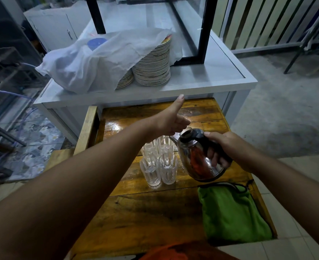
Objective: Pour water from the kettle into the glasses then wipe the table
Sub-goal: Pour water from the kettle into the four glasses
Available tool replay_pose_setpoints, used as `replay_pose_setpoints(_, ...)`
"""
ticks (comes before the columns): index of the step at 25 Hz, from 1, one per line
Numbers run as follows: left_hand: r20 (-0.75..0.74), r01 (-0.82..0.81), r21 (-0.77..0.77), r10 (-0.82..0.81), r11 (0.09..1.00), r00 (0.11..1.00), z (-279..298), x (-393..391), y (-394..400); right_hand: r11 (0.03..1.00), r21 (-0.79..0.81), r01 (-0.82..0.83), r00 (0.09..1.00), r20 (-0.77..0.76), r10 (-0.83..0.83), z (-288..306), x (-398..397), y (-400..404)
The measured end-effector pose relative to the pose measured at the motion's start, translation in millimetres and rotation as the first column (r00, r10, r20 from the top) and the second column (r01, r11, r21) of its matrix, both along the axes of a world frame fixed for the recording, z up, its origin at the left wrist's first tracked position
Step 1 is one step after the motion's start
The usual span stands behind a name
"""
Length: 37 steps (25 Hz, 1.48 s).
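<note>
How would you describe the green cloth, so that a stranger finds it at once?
Start at the wooden table and go to its near right corner. The green cloth lies folded there, below the kettle held in the right hand. Nothing else on the table is green or soft.

The scene is dim and bluish, with soft light that seems to come from above and beyond the far end. A wet-looking glare streaks the far part of the wooden tabletop [198,117], and small highlights glint on the steel kettle [198,158], whose body mirrors orange and dark shapes. The 4 glasses [159,162] read as pale, low-contrast outlines. Shadows are weak and diffuse. Wide-angle distortion bows the edges: both forearms balloon toward the lower corners, and straight lines of the white counter [202,85] lean outward. The left background is murky and soft, with detail lost to noise.
</note>
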State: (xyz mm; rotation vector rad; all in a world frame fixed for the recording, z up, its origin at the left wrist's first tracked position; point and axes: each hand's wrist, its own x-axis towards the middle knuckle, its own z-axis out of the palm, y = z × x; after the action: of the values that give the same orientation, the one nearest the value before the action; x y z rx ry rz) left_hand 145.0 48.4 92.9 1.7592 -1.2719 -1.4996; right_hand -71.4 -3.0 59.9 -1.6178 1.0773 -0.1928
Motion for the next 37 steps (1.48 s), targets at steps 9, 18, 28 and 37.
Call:
replay_pose_setpoints(9, 0.011, 0.028, 0.008, -0.028, 1.000, 1.000, 15.9, -8.6, 1.5, 0.999, 0.030, -0.030, 0.997, 0.077, 0.027, -9.6, -16.9, -4.4)
replay_pose_setpoints(18, -0.094, 0.071, 0.056, -0.065, 0.996, 0.993, 8.0, -9.9, 29.2, 0.969, 0.051, -0.242, 0.963, -0.109, 0.246, 13.7, -27.2, -13.4)
replay_pose_setpoints(28, -0.166, 0.001, 0.069, 0.011, 0.998, 0.986, -9.9, 5.5, 51.6, 0.907, 0.067, -0.415, 0.838, -0.359, 0.410, 48.4, 9.0, -8.7)
replay_pose_setpoints(37, -0.197, -0.059, 0.047, 0.067, 0.997, 0.978, -16.2, 22.0, 62.5, 0.877, 0.193, -0.440, 0.697, -0.544, 0.468, 80.8, 56.5, -0.8)
